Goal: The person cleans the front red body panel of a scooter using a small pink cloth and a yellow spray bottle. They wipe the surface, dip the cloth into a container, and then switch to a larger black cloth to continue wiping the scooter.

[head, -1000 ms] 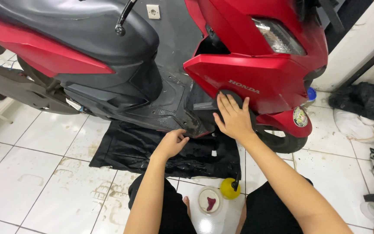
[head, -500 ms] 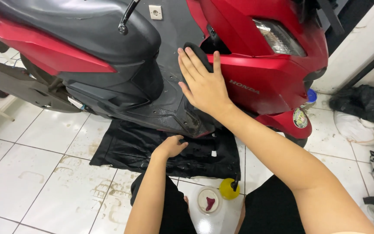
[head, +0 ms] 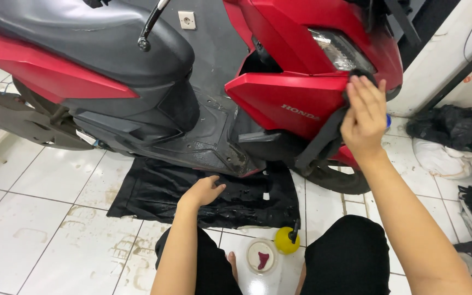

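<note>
In the head view, a person crouches on a white tiled floor [head: 39, 229] in front of a red and black scooter [head: 137, 71] that stands side-on across the top of the picture.

The right hand [head: 364, 117] is raised against the front of the scooter, just below the headlight [head: 337, 49]. It presses a dark cloth [head: 329, 134] flat against the red front panel [head: 288, 104]. The fingers lie stretched and close together over the top of the cloth, so the hand is not clenched; it holds the cloth by pressing it to the panel. The cloth's loose end hangs down from under the palm toward the front wheel [head: 329, 177].

The left hand [head: 203, 191] is lower, near the middle of the picture. It rests loosely open, fingers slightly curled, on a black plastic sheet [head: 154, 191] spread on the floor under the scooter's footboard [head: 214, 147]. It grips nothing.

Between the person's knees, in black trousers [head: 345, 257], stands a white plastic bottle [head: 260, 262] seen from above, with a yellow cap [head: 287, 240] just beside it at the sheet's near edge.

At the right, by the wall, lie a black bag [head: 449, 125] and a white bundle [head: 438, 158], well apart from both hands. The floor tiles show brown smears of dirt near the left forearm.
</note>
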